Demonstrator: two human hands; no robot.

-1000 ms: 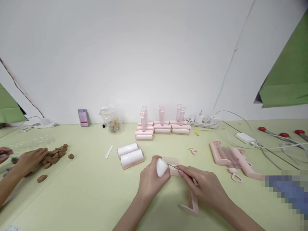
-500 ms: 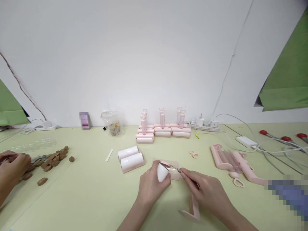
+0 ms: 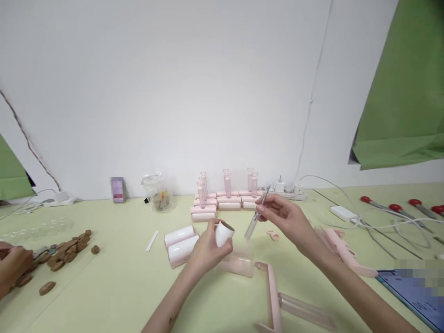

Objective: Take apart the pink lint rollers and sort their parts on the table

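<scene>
My left hand (image 3: 211,247) is closed around a short white lint roll (image 3: 224,234), tilted so that its open end faces up. My right hand (image 3: 282,217) pinches a slim tool (image 3: 257,216) with a metal shaft and a clear handle; its exact kind is not plain. The tool is apart from the roll, to its right. Below the left hand lies a clear pinkish cover (image 3: 239,264). A pink lint roller frame (image 3: 273,296) with a clear handle (image 3: 305,311) rests nearest me. Two more white rolls (image 3: 183,251) lie left of my left hand.
Assembled pink lint rollers (image 3: 229,202) stand by the wall beside a power strip (image 3: 296,196). Rightward are a pink frame part (image 3: 347,252), cables, red-tipped tools (image 3: 395,208) and a phone (image 3: 412,296). At left, another person's hand (image 3: 15,266) is by brown pieces (image 3: 65,252).
My right hand has drawn the tool away from the roll and raised it to the upper right. The roll has tipped more upright in my left hand. The view has shifted.
</scene>
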